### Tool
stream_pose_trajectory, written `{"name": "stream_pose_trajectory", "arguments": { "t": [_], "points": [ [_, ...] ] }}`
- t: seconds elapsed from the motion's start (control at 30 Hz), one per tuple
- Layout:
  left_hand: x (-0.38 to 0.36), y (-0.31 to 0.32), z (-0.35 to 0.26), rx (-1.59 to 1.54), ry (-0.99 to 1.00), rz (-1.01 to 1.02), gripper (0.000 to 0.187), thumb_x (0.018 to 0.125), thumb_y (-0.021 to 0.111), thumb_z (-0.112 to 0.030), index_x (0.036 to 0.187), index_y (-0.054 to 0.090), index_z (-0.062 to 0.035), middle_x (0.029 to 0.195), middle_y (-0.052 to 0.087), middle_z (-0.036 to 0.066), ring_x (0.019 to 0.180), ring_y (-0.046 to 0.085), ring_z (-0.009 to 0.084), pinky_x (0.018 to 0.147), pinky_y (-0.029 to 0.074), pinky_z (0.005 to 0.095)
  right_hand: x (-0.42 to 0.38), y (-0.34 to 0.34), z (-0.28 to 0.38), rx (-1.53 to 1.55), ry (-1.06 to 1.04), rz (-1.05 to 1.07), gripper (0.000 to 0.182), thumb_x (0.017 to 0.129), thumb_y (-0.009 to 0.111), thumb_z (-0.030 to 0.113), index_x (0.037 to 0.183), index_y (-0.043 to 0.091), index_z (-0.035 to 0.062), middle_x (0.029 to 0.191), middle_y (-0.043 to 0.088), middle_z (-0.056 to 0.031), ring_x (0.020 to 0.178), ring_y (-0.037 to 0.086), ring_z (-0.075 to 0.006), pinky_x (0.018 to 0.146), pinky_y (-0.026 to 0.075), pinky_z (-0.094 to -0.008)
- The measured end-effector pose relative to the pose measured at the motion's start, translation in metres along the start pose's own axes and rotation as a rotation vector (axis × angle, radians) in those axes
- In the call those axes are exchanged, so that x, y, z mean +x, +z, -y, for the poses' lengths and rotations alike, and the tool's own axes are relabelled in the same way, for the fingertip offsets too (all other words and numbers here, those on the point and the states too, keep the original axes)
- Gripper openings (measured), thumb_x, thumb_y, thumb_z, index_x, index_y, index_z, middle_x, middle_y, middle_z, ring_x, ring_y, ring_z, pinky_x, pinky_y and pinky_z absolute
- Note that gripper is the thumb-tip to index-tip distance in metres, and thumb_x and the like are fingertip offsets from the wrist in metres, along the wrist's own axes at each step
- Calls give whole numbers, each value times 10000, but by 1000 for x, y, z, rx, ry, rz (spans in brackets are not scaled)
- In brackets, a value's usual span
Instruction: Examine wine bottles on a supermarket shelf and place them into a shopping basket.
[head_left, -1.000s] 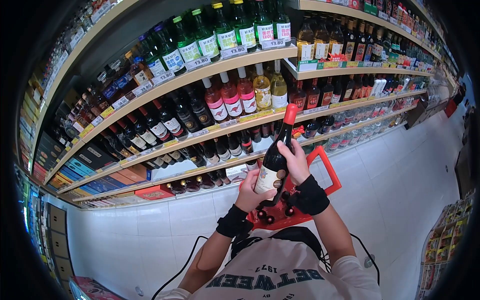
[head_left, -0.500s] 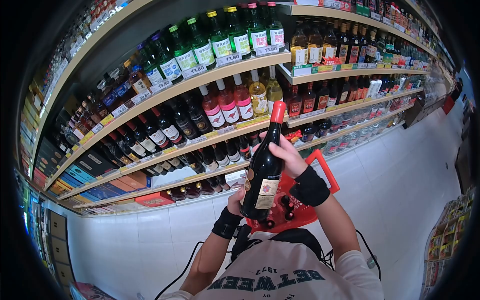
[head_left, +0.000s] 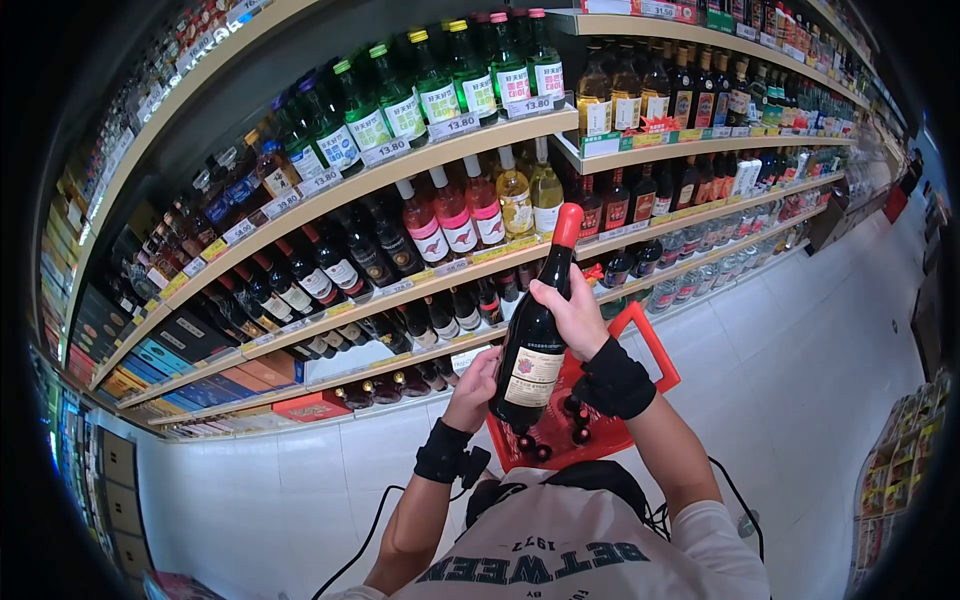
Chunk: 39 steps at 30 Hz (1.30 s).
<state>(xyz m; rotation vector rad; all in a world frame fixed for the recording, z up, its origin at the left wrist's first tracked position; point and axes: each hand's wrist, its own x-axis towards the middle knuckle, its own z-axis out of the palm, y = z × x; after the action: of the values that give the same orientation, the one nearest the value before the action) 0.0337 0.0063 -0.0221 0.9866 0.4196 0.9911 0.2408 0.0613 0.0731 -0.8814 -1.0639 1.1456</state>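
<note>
A dark wine bottle (head_left: 518,338) with a red-capped neck leans to the right in front of me, its cream label facing me. My right hand (head_left: 572,314) is closed around its upper part, below the neck. Lower down, my left hand (head_left: 470,392) has its fingers against the bottle's left side, supporting it. Beneath the bottle is a red shopping basket (head_left: 606,438) with its handle standing up. Several dark bottle tops (head_left: 578,420) show inside it; the held bottle hides part of the basket.
Shelves with price tags (head_left: 455,124) curve across the front, carrying green bottles (head_left: 430,90), pink bottles (head_left: 455,222) and dark wine bottles (head_left: 325,265). Boxes (head_left: 190,330) fill the lower left shelves. A display of packets (head_left: 900,470) stands at the right. The floor has pale tiles (head_left: 780,400).
The bottle has turned a little, so its label now faces me more fully. My left hand has shifted slightly up along its side, and more bottle tops in the basket are visible.
</note>
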Motion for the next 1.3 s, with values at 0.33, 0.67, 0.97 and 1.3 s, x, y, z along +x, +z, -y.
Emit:
{"name": "stream_pose_trajectory", "arguments": {
  "t": [0.33, 0.67, 0.97, 1.3],
  "points": [
    [2, 16, 11, -224, -61, -32, 551, 937, 621, -267, 1369, 439, 22, 1307, 589, 148, 1176, 605, 234, 1016, 472, 381, 3, -13, 4, 18, 154, 131, 342, 970, 634, 314, 1125, 530, 27, 918, 581, -18, 833, 567, -87, 751, 484, -268],
    [-5, 4, 31, -455, -65, -75, 515, 1017, 467, -375, 1386, 449, -16, 1315, 599, 173, 1165, 623, 307, 1017, 495, 486, 8, -21, -16, 360, 301, 272, 311, 1020, 532, 324, 1175, 526, 54, 1003, 594, -11, 908, 596, -115, 811, 494, -285],
    [-10, 18, 15, -638, -266, 152, 607, 999, 455, -444, 1458, 372, -55, 1366, 546, 213, 1173, 609, 366, 1012, 494, 521, 5, -12, 2, 455, 268, 374, 270, 1010, 531, 266, 1130, 510, 26, 1004, 674, -174, 918, 682, -214, 784, 558, -341],
    [11, 23, -11, 286, 26, -160, 485, 993, 569, -221, 1394, 403, -6, 1304, 541, 100, 1211, 525, 169, 1016, 443, 339, 7, -10, -4, -55, 49, 39, 305, 938, 676, 292, 1008, 553, 21, 838, 581, -8, 741, 559, -79, 675, 477, -257]
  ]
}}
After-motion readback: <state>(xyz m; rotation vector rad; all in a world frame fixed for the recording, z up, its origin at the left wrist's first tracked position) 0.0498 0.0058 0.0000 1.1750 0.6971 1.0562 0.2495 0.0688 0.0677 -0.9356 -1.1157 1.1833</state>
